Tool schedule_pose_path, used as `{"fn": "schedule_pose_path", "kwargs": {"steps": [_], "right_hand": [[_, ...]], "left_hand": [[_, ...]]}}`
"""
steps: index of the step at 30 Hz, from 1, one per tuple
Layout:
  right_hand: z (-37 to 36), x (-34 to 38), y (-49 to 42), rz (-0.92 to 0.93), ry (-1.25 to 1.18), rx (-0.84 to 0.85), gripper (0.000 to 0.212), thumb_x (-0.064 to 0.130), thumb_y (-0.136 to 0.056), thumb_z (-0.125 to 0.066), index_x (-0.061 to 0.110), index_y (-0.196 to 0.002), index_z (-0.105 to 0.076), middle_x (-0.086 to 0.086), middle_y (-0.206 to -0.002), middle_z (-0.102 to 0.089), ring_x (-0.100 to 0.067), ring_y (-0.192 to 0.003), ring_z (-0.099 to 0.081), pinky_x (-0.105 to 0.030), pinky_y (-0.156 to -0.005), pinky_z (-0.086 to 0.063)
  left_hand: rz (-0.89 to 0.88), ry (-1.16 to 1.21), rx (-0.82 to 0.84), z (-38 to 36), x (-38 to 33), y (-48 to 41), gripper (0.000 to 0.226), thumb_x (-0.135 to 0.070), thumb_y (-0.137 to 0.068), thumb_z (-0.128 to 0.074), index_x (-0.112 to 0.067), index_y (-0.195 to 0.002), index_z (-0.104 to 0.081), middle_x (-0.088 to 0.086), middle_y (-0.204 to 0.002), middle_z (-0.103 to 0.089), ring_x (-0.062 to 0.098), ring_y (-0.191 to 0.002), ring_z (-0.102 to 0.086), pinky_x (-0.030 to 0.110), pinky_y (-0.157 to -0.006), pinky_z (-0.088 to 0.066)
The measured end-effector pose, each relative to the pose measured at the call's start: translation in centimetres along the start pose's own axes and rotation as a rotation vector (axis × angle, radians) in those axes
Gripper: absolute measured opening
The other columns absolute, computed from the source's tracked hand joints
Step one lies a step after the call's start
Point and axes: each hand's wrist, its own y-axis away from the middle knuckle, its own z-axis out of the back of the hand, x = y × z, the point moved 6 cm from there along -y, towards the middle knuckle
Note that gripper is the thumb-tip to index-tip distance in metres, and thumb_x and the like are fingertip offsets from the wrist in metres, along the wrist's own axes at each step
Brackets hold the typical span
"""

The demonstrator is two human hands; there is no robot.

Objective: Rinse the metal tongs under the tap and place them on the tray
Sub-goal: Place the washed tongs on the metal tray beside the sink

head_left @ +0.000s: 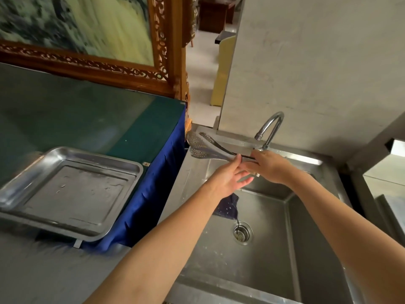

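Metal tongs (202, 147) with perforated spoon ends lie level above the sink's back left corner, their ends pointing left. My right hand (270, 166) grips their handle end. My left hand (230, 177) is under the middle of the tongs, fingers extended, with the thumb touching the shaft. The curved tap (270, 126) stands just behind my right hand; no water stream shows. The empty steel tray (72, 189) sits on the counter at the left, with some droplets on it.
The steel sink (263, 249) has a drain (242, 233) and a dark blue cloth (228, 206) lying inside. A blue skirt (153, 189) hangs off the green table between tray and sink. A carved wooden frame (171, 62) stands behind.
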Motion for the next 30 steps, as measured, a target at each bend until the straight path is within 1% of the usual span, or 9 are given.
{"fn": "schedule_pose_path", "kwargs": {"steps": [4,6,10,12,16,18,21,25,30], "right_hand": [[-0.3,1.3,-0.5,-0.065,-0.064,-0.032,0.046,0.045,-0.096,-0.035,0.005,-0.085,-0.056,-0.011,-0.084,-0.062,-0.025,-0.073,-0.055,-0.032,-0.064,-0.039],[-0.5,2.4,-1.2,-0.083,-0.087,-0.052,0.043,0.045,-0.096,-0.035,0.009,-0.078,-0.052,-0.010,-0.083,-0.061,-0.027,-0.074,-0.055,-0.034,-0.066,-0.041],[-0.6,4.8,-3.5,-0.082,-0.128,-0.094,0.039,0.045,-0.096,-0.037,0.010,-0.082,-0.049,-0.012,-0.085,-0.060,-0.029,-0.075,-0.052,-0.035,-0.065,-0.038],[-0.9,6.8,-5.2,-0.015,-0.134,-0.076,0.040,0.044,-0.096,-0.039,0.006,-0.092,-0.052,-0.015,-0.091,-0.062,-0.033,-0.082,-0.056,-0.035,-0.065,-0.036],[-1.9,12.8,-9.3,0.168,-0.161,-0.052,0.042,0.039,-0.096,-0.041,-0.001,-0.103,-0.050,-0.023,-0.102,-0.062,-0.040,-0.094,-0.058,-0.038,-0.068,-0.035],[-3.0,16.3,-11.2,0.236,-0.222,-0.039,0.041,0.037,-0.096,-0.043,-0.003,-0.103,-0.048,-0.027,-0.103,-0.061,-0.042,-0.095,-0.056,-0.038,-0.069,-0.034],[-5.7,21.7,-13.7,0.305,-0.296,-0.003,0.038,0.035,-0.096,-0.044,-0.003,-0.102,-0.046,-0.027,-0.104,-0.060,-0.043,-0.096,-0.055,-0.039,-0.071,-0.034],[-9.9,29.1,-15.6,0.402,-0.331,0.071,0.039,0.034,-0.098,-0.041,-0.004,-0.108,-0.045,-0.027,-0.109,-0.057,-0.043,-0.097,-0.054,-0.037,-0.070,-0.033],[-15.9,35.5,-16.0,0.498,-0.205,0.122,0.042,0.034,-0.099,-0.038,-0.004,-0.116,-0.042,-0.027,-0.114,-0.057,-0.042,-0.102,-0.056,-0.042,-0.078,-0.042]], "left_hand": [[-0.013,0.028,-0.108,1.9,-0.9,1.7,0.022,-0.031,-0.087,-0.059,-0.010,-0.081,-0.060,0.006,-0.085,-0.066,0.021,-0.097,-0.062,0.036,-0.081,-0.053],[-0.044,0.026,-0.197,3.7,-1.4,2.6,0.023,-0.032,-0.088,-0.059,-0.010,-0.081,-0.060,0.002,-0.074,-0.068,0.020,-0.090,-0.063,0.033,-0.075,-0.054],[-0.124,-0.039,-0.416,8.5,-2.8,5.4,0.021,-0.032,-0.089,-0.059,-0.011,-0.093,-0.062,0.002,-0.077,-0.072,0.016,-0.077,-0.069,0.029,-0.064,-0.056],[-0.196,0.015,-0.497,10.6,-3.9,7.0,0.016,-0.026,-0.090,-0.059,-0.011,-0.096,-0.059,0.004,-0.077,-0.072,0.016,-0.068,-0.071,0.033,-0.067,-0.058],[-0.379,0.206,-0.681,14.7,-6.8,10.9,0.015,-0.014,-0.093,-0.055,-0.009,-0.105,-0.048,0.012,-0.084,-0.054,0.022,-0.062,-0.065,0.039,-0.063,-0.055],[-0.452,0.235,-0.752,16.6,-8.2,13.4,0.004,-0.014,-0.095,-0.051,-0.011,-0.097,-0.049,0.009,-0.072,-0.050,0.017,-0.053,-0.058,0.033,-0.055,-0.054],[-0.544,0.207,-0.873,19.2,-9.9,17.5,0.019,-0.015,-0.098,-0.043,-0.014,-0.079,-0.043,0.005,-0.062,-0.040,0.009,-0.035,-0.044,0.025,-0.046,-0.044],[-0.584,0.158,-1.023,22.7,-10.8,22.4,0.023,-0.017,-0.100,-0.039,-0.014,-0.078,-0.039,0.004,-0.061,-0.038,0.011,-0.037,-0.038,0.022,-0.040,-0.036],[-0.599,0.208,-1.123,26.6,-10.1,26.9,0.025,-0.019,-0.101,-0.036,-0.015,-0.076,-0.037,0.003,-0.061,-0.034,0.009,-0.037,-0.033,0.016,-0.033,-0.030]]}}
